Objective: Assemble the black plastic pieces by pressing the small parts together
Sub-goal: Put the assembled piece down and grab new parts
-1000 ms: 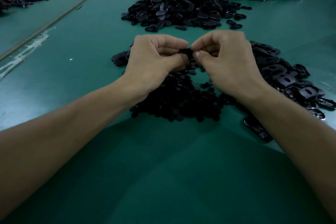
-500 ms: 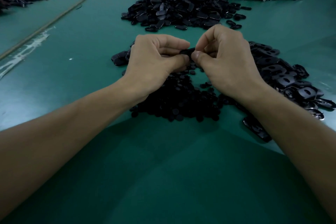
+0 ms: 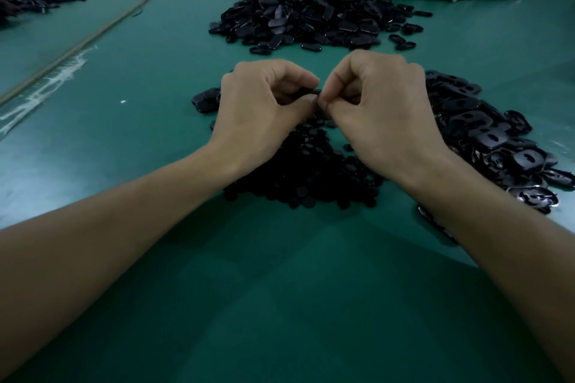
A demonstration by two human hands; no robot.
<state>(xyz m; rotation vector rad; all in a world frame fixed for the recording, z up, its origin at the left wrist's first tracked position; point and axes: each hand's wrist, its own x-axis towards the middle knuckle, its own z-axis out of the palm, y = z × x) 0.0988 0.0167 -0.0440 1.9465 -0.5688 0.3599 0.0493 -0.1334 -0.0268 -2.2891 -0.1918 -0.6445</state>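
Green table [image 3: 280,305], bearing every part. Large heap of black oval pieces [image 3: 311,15], well beyond the disc pile [image 3: 311,177]. Spread of slotted black plates [image 3: 485,134], just right of the disc pile. The disc pile itself is made of small round black parts. Left hand [image 3: 261,109] and right hand [image 3: 382,112] are raised over the disc pile's far edge, fingertips meeting. Both have their fingers curled, thumb and forefinger clamped on one small black piece [image 3: 312,91] held between them above the disc pile and mostly hidden.

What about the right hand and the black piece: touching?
Touching. Head view: fingers of the right hand pinch the black piece; the left hand grips its other end.
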